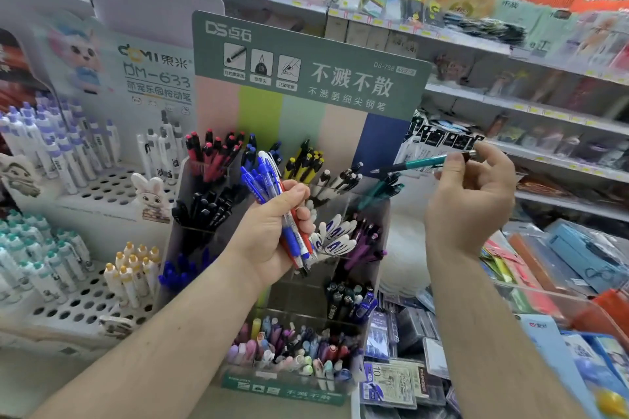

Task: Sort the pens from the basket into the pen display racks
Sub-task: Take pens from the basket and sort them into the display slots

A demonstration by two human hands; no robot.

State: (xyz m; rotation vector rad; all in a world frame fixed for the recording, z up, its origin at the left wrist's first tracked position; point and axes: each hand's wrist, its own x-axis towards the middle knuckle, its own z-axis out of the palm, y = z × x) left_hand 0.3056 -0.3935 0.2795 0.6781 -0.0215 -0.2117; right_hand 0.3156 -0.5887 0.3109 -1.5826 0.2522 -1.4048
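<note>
Your left hand (272, 234) was curled round a bundle of pens (272, 190), mostly blue with at least 1 red barrel among them, the caps fanning up past your thumb and the tips poking out below your palm. You held that bundle in front of the middle of the pen display rack (282, 248). Your right hand (471, 197) was raised to the right of the rack, palm toward you, pinching 1 teal pen (425, 163) near its back end between thumb and fingertips. That pen lay almost level, its tip pointing left toward the rack's upper right compartment, where other teal pens (381, 188) stood; the tip was near them but apart.

The rack was a clear stepped stand with a green header card (306, 67) behind it. Its compartments held pink-capped pens (214, 153) at the upper left, yellow-and-black pens (304, 163) along the top row, black pens (204, 207) below the pink ones, dark blue pens (180, 270) lower left, purple pens (366, 238) at the right, and a mixed pastel lot (292, 350) in the front tray. To the left stood a white perforated stand (102, 190) with white and lilac pens (51, 146) upright in its holes. I could not see the basket in this view.
</note>
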